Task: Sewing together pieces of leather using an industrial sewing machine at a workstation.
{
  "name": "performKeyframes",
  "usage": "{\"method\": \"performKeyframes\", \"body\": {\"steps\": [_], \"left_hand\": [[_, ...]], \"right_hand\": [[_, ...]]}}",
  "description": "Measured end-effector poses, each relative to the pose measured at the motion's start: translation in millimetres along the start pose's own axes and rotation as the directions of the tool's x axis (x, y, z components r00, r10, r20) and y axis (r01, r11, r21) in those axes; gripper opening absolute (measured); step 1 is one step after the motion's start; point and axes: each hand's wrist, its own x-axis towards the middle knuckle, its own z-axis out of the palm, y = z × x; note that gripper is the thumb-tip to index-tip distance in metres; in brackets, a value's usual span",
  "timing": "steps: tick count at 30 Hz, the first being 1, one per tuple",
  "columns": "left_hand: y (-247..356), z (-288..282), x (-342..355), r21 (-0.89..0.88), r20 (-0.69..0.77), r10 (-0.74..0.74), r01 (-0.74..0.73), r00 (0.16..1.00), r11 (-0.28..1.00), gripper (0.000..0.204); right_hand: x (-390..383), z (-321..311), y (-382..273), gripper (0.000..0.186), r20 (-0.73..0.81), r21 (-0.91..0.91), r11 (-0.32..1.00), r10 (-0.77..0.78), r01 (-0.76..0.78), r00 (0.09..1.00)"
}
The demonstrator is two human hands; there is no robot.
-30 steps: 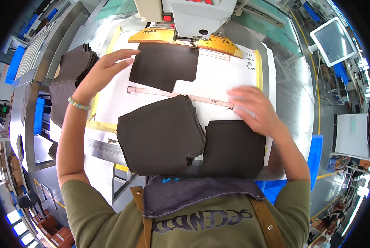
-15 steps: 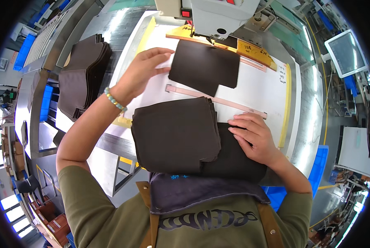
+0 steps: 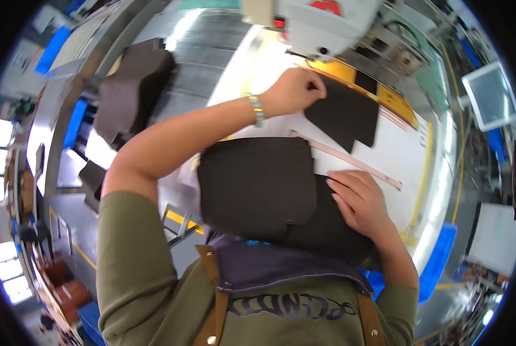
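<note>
My left hand [image 3: 292, 92] is curled over the upper left corner of a dark brown, leather-like flat piece [image 3: 347, 115] lying on the white work surface. Its fingers and thumb bend together there; what lies between them, if anything, is hidden. The piece's upper edge meets a yellow-and-wood clamp bar [image 3: 392, 102] under the machine head [image 3: 330, 26]. My right hand [image 3: 361, 205] rests flat, fingers stretched out, on a lower stack of dark pieces [image 3: 327, 228]. Close to my body, a thicker stack of dark pieces [image 3: 255, 184] partly covers that lower stack.
A pink strip [image 3: 350, 158] lies slantwise across the white board [image 3: 405, 155]. Further left, another brown stack [image 3: 132, 86] sits on a metal surface. Blue bins [image 3: 437, 265] stand at the lower right, and a screen [image 3: 490, 95] on an arm at the far right.
My left hand has moved from beside the flat piece up onto its upper left corner, and its fingers have curled. The right hand stays on the lower stack. The whole view has shifted and tilted.
</note>
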Motion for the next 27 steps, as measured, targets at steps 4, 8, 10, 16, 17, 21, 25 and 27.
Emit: {"method": "performKeyframes", "body": {"steps": [4, 8, 10, 16, 17, 21, 25, 27], "left_hand": [[9, -20, -17, 0.085, -0.013, 0.082, -0.081, 0.997, 0.993, 0.015], [17, -104, -54, 0.168, -0.203, 0.122, -0.089, 0.971, 0.982, 0.015], [22, -152, -86, 0.272, -0.455, 0.196, -0.074, 0.869, 0.959, 0.017], [-62, -276, -216, 0.037, -0.973, 0.057, -0.096, 0.222, 0.995, 0.036], [-79, -280, -231, -0.104, -0.977, -0.083, -0.100, 0.195, 0.989, 0.041], [-128, -295, -263, -0.190, -0.951, -0.191, 0.028, 0.245, 0.981, 0.046], [-132, -322, -264, -0.496, -0.742, -0.496, 0.128, 0.450, 0.859, 0.049], [-137, -348, -262, -0.456, -0.718, -0.500, 0.215, 0.483, 0.863, 0.051]], "right_hand": [[-6, -2, -9, 0.032, 0.007, -0.041, 0.999, -0.029, 0.029, 1.000], [-9, -9, -17, 0.031, 0.020, -0.079, 0.996, 0.028, -0.027, 0.999], [-10, -12, -23, 0.031, 0.015, -0.089, 0.996, 0.027, -0.025, 1.000], [-2, -7, -20, 0.037, 0.059, -0.014, 0.999, 0.042, -0.041, 0.997], [-3, -8, -20, 0.036, 0.061, -0.018, 0.999, 0.052, -0.051, 0.997], [-2, -6, -19, 0.031, 0.039, -0.048, 0.998, 0.042, -0.040, 0.998], [-2, -5, -20, 0.032, 0.045, -0.075, 0.997, 0.040, -0.037, 0.998], [-2, -3, -18, 0.033, 0.044, -0.050, 0.998, 0.045, -0.042, 0.998]]}}
